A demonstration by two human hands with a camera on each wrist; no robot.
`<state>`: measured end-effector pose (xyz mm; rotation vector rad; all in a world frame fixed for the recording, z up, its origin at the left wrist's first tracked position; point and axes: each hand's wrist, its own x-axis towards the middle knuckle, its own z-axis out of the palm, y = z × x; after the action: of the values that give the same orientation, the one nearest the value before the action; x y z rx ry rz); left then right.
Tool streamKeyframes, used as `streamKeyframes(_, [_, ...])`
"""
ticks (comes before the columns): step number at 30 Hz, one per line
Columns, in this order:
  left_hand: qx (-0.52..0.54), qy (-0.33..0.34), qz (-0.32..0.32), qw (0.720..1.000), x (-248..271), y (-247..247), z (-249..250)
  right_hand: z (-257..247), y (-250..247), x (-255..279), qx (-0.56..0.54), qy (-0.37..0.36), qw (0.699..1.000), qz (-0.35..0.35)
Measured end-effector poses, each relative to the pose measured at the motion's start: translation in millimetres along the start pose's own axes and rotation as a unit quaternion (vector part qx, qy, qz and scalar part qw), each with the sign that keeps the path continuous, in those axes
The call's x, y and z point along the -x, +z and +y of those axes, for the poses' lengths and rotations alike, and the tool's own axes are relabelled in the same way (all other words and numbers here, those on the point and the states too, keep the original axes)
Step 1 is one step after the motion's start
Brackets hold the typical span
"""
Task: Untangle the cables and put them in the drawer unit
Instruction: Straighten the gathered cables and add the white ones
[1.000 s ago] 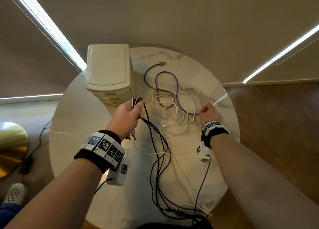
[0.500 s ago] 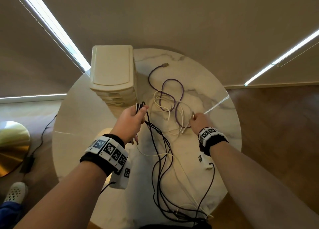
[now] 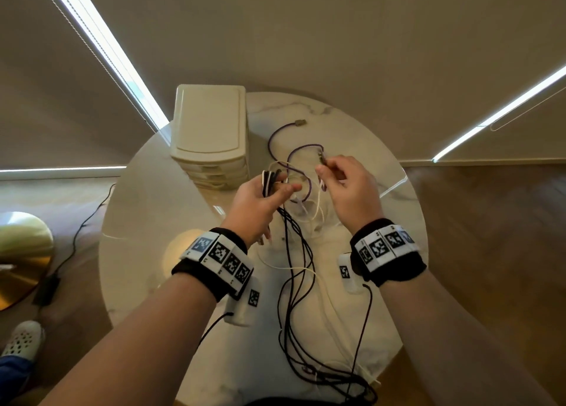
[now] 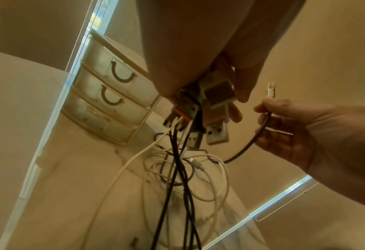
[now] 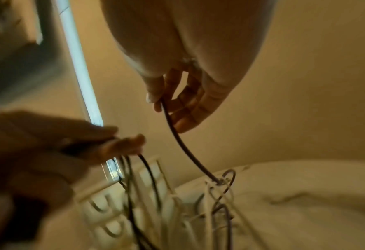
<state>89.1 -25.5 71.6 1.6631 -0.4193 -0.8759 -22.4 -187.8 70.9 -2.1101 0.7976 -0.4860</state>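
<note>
My left hand (image 3: 269, 188) grips a bunch of cable plugs (image 4: 211, 103), raised over the round marble table (image 3: 153, 222). Black cables (image 3: 294, 283) and a white cable (image 4: 134, 159) hang from that bunch down to the tabletop. My right hand (image 3: 333, 173) pinches the purple cable (image 3: 301, 148) just below its plug (image 4: 271, 89), lifted beside the left hand. The purple cable's other end (image 3: 298, 123) lies on the table, far side. Loops of white cable (image 3: 312, 209) lie tangled with it below my hands. The cream drawer unit (image 3: 209, 136) stands at the table's far left, its drawers (image 4: 113, 94) shut.
The black cables run off the near table edge (image 3: 337, 384). To the left on the floor are a brass lamp base (image 3: 21, 252), a black cord with an adapter (image 3: 49, 286) and a white shoe (image 3: 21, 338). Wooden floor (image 3: 490, 252) lies to the right.
My right hand has lifted off the table with the purple cable's end and moved up toward my left hand. The purple loop has been pulled tighter. My left hand has risen slightly.
</note>
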Motion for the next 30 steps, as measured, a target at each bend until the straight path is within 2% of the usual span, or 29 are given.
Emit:
streamKeyframes(3, [0.036,-0.012,-0.029,0.999,2,2,7,-27,-6,10,-0.212,0.034,0.977,-0.001])
streamKeyframes(6, [0.066,-0.025,-0.083,0.994,6,1,12,-41,-8,18,-0.327,0.065,0.942,-0.048])
streamKeyframes(8, [0.055,-0.024,-0.11,0.992,9,1,14,-43,-7,22,-0.371,0.099,0.922,-0.051])
streamKeyframes(11, [-0.038,0.016,-0.117,0.992,10,4,14,-36,-5,20,-0.375,0.124,0.918,-0.035])
streamKeyframes(13, [-0.053,0.031,-0.073,0.995,9,6,14,-27,-3,17,-0.336,0.118,0.934,-0.041])
streamKeyframes(14, [-0.033,0.025,-0.044,0.998,7,6,14,-21,0,16,-0.305,0.109,0.944,-0.061])
streamKeyframes(16, [0.027,0.015,0.0,1.0,3,5,16,-11,6,18,-0.249,0.069,0.955,-0.148])
streamKeyframes(18, [0.053,0.015,0.015,0.998,1,3,21,-4,14,22,-0.198,0.05,0.952,-0.23])
streamKeyframes(20, [0.058,0.026,0.011,0.998,1,1,27,4,22,23,-0.122,0.057,0.959,-0.251])
streamKeyframes(24, [0.085,0.022,0.031,0.996,3,-4,33,23,33,17,0.044,0.047,0.978,-0.199])
streamKeyframes(26, [0.117,0.019,0.028,0.993,5,-9,33,26,29,15,0.061,0.049,0.987,-0.14])
streamKeyframes(28, [0.108,0.016,0.019,0.994,8,-14,32,17,17,12,-0.007,0.083,0.994,-0.067])
streamKeyframes(30, [0.062,0.006,0.014,0.998,13,-15,30,-3,0,5,-0.128,0.107,0.986,-0.016])
